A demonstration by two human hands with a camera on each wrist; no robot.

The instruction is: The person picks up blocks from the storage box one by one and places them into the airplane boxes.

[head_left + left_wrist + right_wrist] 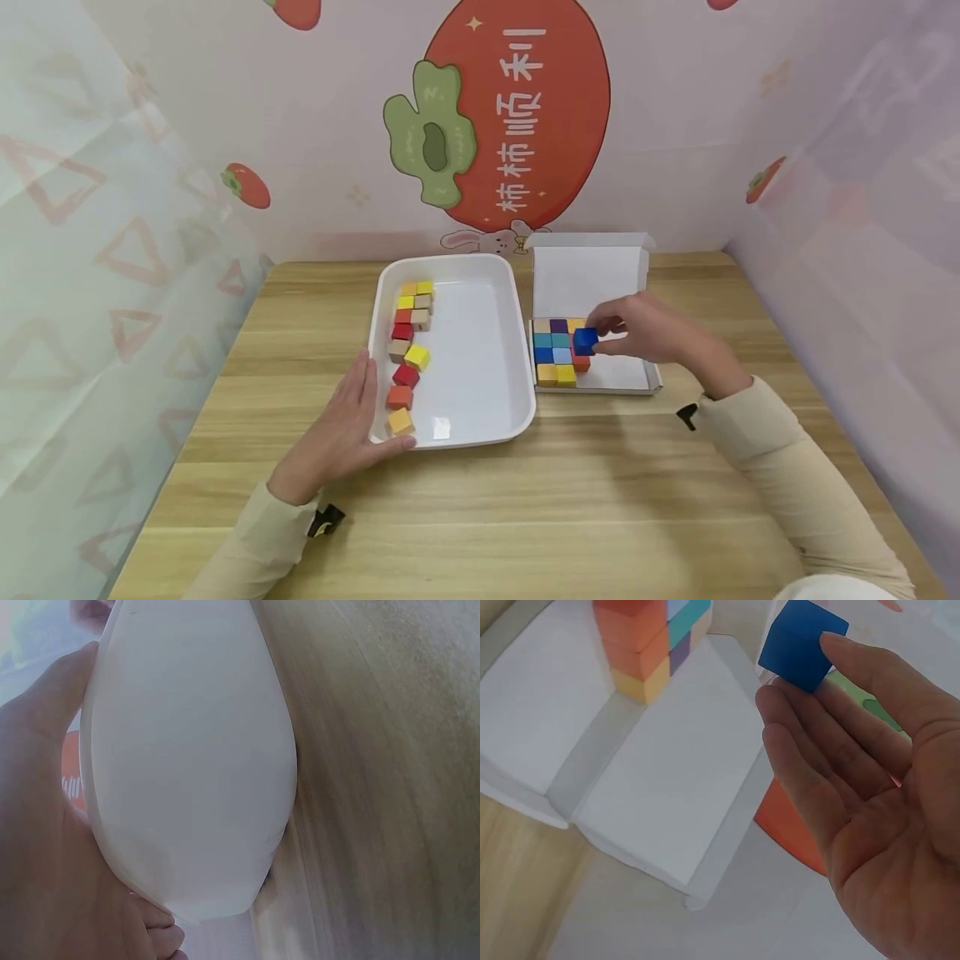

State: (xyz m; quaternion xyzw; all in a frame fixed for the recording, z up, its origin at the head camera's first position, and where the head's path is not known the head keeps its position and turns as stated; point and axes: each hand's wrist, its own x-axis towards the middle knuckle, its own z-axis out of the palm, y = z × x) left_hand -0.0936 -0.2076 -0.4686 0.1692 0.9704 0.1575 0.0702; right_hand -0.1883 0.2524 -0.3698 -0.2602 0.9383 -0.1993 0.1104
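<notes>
My right hand [637, 329] pinches a blue block [585, 341] between thumb and fingertips, above the open white box [618, 373]. In the right wrist view, that blue block [804, 645] is held by the tips, while the box [667, 772] lies beyond. Rows of coloured blocks [561, 356] fill the box's left part: teal, blue, purple, orange and yellow. At the near left corner of the white tray [517, 417] rests my left hand [341, 425], its fingers straight along the side and thumb at the front rim. The left wrist view shows the tray's outer wall [195, 765] beside that hand.
Inside the tray, several loose blocks [406, 376] in yellow, red, orange and plain wood run along its left side. The box's raised lid [588, 279] stands at the back near the printed wall. Both containers sit on a wooden table [525, 517].
</notes>
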